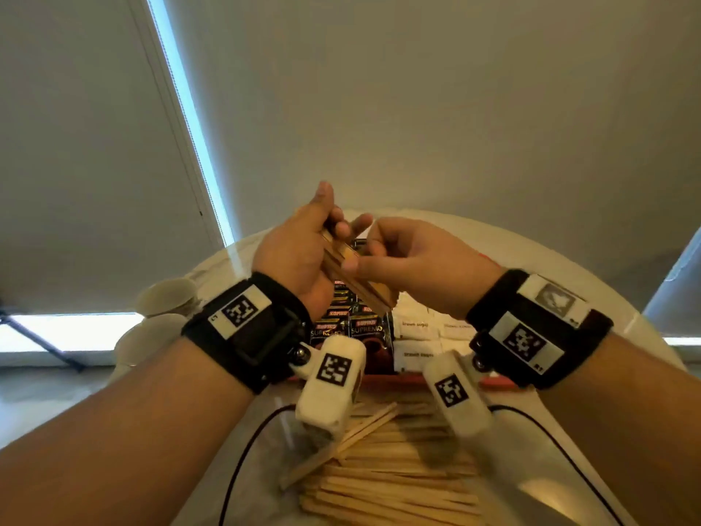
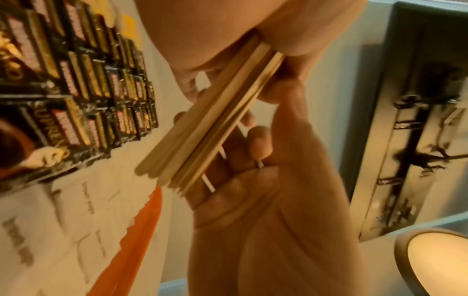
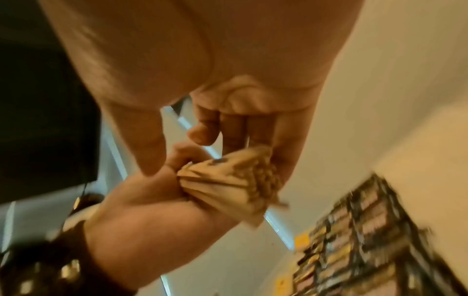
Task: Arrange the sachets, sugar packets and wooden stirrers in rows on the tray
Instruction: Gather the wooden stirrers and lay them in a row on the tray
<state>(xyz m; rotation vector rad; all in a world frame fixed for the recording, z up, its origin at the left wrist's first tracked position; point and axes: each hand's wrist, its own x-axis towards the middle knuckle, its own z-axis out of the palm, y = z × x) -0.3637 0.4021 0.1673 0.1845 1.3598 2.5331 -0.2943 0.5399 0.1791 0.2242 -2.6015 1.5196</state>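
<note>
Both hands hold one bundle of wooden stirrers (image 1: pixel 356 279) in the air above the tray. My left hand (image 1: pixel 333 222) wraps its fingers round the bundle's far half; in the left wrist view the stirrers (image 2: pixel 210 128) lie across the palm. My right hand (image 1: pixel 364 256) pinches the same bundle from the right with thumb and curled fingers, and the bundle's end (image 3: pixel 233 180) shows in the right wrist view. On the orange tray (image 1: pixel 398 379) below, black coffee sachets (image 1: pixel 349 328) lie in rows, with white sugar packets (image 1: pixel 417 328) in rows to their right.
A loose pile of wooden stirrers (image 1: pixel 387 468) lies on the white round table in front of the tray, partly behind the wrist cameras. Stacked paper cups (image 1: pixel 167 298) lie at the table's left edge. A cup rim (image 2: pixel 443 260) shows in the left wrist view.
</note>
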